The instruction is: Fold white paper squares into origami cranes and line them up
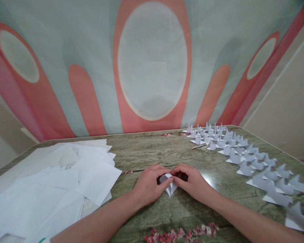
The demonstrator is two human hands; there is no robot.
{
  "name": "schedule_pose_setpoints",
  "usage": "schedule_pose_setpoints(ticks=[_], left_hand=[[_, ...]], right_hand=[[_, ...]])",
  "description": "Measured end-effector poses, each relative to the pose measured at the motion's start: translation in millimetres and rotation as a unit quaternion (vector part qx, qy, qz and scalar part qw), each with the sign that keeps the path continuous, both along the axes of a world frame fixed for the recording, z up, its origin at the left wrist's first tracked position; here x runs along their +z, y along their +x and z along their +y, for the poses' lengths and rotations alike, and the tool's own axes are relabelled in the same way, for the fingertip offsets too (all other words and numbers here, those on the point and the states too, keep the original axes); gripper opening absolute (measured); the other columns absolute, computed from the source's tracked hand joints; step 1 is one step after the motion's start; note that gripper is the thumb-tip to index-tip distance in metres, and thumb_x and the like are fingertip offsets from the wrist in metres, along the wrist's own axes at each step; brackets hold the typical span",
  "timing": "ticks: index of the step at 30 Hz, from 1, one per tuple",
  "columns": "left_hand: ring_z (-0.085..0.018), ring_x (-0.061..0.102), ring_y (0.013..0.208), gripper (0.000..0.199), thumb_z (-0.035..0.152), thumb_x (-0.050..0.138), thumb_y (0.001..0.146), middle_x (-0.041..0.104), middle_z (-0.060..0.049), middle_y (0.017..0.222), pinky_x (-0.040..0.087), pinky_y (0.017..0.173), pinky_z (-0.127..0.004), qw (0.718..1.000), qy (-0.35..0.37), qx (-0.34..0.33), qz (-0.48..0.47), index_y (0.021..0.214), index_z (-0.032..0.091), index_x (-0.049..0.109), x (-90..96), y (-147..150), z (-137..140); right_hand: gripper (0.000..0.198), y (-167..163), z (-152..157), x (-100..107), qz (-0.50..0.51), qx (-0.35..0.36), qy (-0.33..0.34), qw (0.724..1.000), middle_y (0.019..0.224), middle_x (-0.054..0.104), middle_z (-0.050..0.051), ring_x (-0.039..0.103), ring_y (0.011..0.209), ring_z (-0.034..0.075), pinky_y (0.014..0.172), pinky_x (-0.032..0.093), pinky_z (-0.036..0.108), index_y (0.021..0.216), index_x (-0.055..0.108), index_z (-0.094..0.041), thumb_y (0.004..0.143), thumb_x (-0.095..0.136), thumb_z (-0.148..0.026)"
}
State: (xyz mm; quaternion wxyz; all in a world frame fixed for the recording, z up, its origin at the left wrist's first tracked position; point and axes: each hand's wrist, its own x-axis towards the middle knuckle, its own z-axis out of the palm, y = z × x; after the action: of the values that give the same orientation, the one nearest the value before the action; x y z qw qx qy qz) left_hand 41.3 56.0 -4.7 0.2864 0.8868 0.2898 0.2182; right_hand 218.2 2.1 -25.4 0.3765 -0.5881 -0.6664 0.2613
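Note:
Between my two hands, low over the middle of the table, is a small folded piece of white paper [170, 191], its pointed end toward me. My left hand [149, 184] grips its left side, with the thumb pressed on top. From the other side my right hand [191, 179] pinches the paper near its upper right edge. The fingers partly cover the folds, so the full shape is hidden.
Loose white paper sheets [53, 189] lie in a spread pile at the left. Several rows of folded white paper birds [244, 167] stand along the right. The wood-patterned table [142, 148] has printed pink flowers; a patterned backdrop [152, 125] hangs behind it.

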Motion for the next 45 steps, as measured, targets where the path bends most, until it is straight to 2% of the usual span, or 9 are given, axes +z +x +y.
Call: schedule_pose_setpoints(ticks=[5, 15, 24, 39, 45], left_hand=[[-0.016, 0.056, 0.089, 0.026, 0.029, 0.051, 0.086, 0.065, -0.001, 0.095, 0.041, 0.082, -0.027, 1.0, 0.007, -0.015, -0.007, 0.109, 0.026, 0.062, -0.9, -0.5, 2.0], [-0.014, 0.06, 0.086, 0.023, 0.027, 0.052, 0.086, 0.068, 0.001, 0.095, 0.045, 0.078, -0.024, 0.999, 0.018, -0.026, -0.029, 0.106, 0.028, 0.064, -5.4, -0.1, 3.9], [-0.012, 0.063, 0.086, 0.018, 0.02, 0.052, 0.085, 0.069, 0.003, 0.095, 0.047, 0.076, -0.021, 0.995, 0.099, -0.033, 0.004, 0.097, 0.025, 0.065, -8.2, -1.7, 2.8], [-0.016, 0.063, 0.091, 0.02, 0.019, 0.051, 0.083, 0.067, 0.0, 0.103, 0.048, 0.079, -0.027, 0.971, 0.211, -0.061, 0.095, 0.102, 0.022, 0.059, -6.4, -4.2, -1.5], [-0.016, 0.064, 0.086, 0.019, 0.021, 0.049, 0.085, 0.067, -0.002, 0.102, 0.049, 0.077, -0.028, 0.957, 0.25, -0.065, 0.133, 0.101, 0.021, 0.06, -4.2, -3.8, -4.6]], right_hand=[[0.01, -0.5, -0.4, 2.9, -0.004, 0.0, 0.006, 1.0, 0.073, 0.064, 0.001, 0.055, 0.066, 0.015, 0.066, 0.041, 0.027, 0.079, 0.066, -0.02, 0.077, 0.062, -0.029], [0.009, -1.4, -1.1, 3.6, -0.024, 0.001, 0.029, 0.999, 0.07, 0.062, 0.0, 0.055, 0.065, 0.014, 0.065, 0.039, 0.027, 0.077, 0.064, -0.019, 0.078, 0.062, -0.028], [0.003, 1.3, -2.1, -4.2, -0.052, 0.009, 0.06, 0.997, 0.074, 0.061, 0.0, 0.055, 0.07, 0.015, 0.068, 0.039, 0.028, 0.077, 0.063, -0.02, 0.078, 0.06, -0.019], [0.011, 2.1, -4.7, -8.1, -0.123, 0.011, 0.091, 0.988, 0.079, 0.06, 0.0, 0.056, 0.077, 0.015, 0.073, 0.039, 0.03, 0.079, 0.063, -0.021, 0.076, 0.059, -0.011], [0.01, 4.0, -5.7, -6.8, -0.169, 0.026, 0.099, 0.98, 0.083, 0.059, 0.001, 0.055, 0.08, 0.015, 0.073, 0.038, 0.03, 0.083, 0.064, -0.021, 0.078, 0.06, -0.014]])
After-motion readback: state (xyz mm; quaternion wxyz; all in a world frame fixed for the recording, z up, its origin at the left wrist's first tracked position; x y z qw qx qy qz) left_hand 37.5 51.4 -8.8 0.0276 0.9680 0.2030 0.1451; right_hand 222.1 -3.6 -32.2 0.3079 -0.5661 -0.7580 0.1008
